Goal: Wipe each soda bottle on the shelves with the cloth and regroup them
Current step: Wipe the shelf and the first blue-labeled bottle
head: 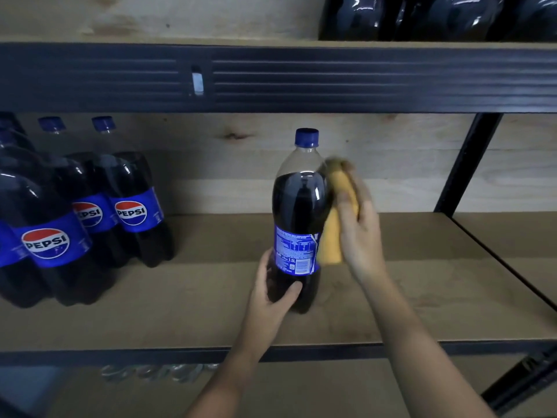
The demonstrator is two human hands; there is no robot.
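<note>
We hold the soda bottle [298, 218] low down with our left hand [275, 292], standing on the shelf [187, 300]. It is dark with a blue cap and blue label. Our right hand [360, 233] grips the yellow cloth [337, 212] against its right side.

At frame centre, the left hand [275, 292] grips an upright soda bottle [300, 212] while the right hand [360, 233] presses a yellow cloth [336, 218] against it.

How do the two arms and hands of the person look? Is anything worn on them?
Both forearms are bare, with no sleeve in view. The left hand and the right hand wear no glove. No ring, watch or bracelet shows, though the right hand is blurred.
</note>
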